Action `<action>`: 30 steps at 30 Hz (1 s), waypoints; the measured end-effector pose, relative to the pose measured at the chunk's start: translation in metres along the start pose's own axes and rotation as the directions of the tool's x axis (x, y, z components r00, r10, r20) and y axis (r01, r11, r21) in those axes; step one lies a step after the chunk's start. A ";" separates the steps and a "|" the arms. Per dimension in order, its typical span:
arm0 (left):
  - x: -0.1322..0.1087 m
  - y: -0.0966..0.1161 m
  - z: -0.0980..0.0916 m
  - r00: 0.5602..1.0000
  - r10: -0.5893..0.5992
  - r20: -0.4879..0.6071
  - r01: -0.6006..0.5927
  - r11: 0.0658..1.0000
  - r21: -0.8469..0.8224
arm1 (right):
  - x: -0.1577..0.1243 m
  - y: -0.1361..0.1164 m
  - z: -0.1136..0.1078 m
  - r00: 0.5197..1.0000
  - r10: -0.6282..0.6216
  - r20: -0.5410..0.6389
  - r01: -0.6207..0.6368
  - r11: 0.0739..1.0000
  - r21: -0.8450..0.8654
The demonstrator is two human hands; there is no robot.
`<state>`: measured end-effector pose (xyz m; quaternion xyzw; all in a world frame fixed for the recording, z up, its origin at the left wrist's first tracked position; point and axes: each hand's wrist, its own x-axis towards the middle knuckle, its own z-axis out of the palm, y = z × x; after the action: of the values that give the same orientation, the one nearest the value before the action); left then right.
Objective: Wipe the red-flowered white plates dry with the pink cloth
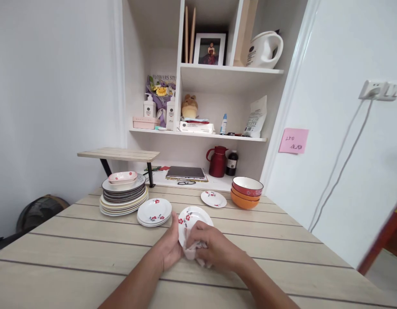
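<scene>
A single camera, worn on the person's head, looks forward and down over the worktop (89, 249). The left hand (172, 246) and right hand (214, 246) lie close to it, just below the middle of the view, and the forearms (134, 277) come in from the bottom edge. Farther back, the shelf unit (230, 70) faces the lens, while walls (340, 56) fill both sides of this wide view.

You are in what looks like a home: white built-in shelves (230, 70) at the far side hold a framed photo (210, 49), a bouquet (161, 91) and pump bottles (149, 108). Below them stands a red jug (218, 163); your slatted table (72, 242) bears household plates (123, 198) on the left and bowls (245, 196) on the right.
</scene>
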<state>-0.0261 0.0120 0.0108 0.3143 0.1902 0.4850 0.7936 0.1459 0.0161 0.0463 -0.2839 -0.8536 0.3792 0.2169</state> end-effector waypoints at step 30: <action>-0.001 0.003 0.005 0.997 -0.077 0.027 0.077 0.997 0.004 | 0.019 0.001 0.005 0.947 -0.207 -0.245 0.181 0.976 -0.124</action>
<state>-0.0255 0.0108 0.0164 0.3144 0.1919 0.4497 0.8137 0.1297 0.0266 0.0452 -0.2557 -0.8599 0.2730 0.3473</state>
